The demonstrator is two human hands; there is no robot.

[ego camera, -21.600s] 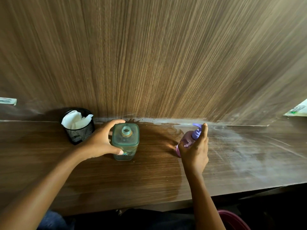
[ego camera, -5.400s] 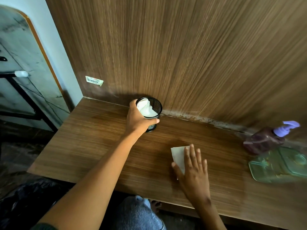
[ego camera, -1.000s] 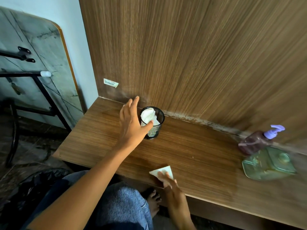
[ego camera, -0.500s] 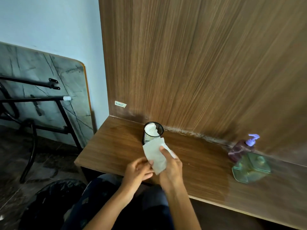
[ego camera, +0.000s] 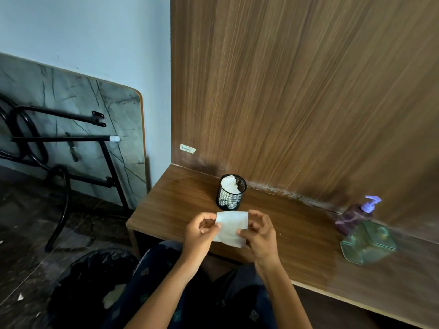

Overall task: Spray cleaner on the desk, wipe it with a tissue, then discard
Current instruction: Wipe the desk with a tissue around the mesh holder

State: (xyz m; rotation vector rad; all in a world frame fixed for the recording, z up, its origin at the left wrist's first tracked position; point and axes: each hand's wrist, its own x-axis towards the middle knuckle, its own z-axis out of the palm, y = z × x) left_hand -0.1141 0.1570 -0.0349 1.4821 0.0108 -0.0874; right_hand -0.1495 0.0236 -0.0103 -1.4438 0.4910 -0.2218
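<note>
Tissue (ego camera: 231,226): likely light, limp, tears easily if damp; take it by opposite edges. White, roughly square, lightly creased, held above near edge of desk (ego camera: 180,205). Your left hand (ego camera: 202,233) pinches left edge, your right hand (ego camera: 261,236) pinches lower right corner, other fingers loosely curled. Black-lined bin (ego camera: 90,276) on floor, near left.
</note>
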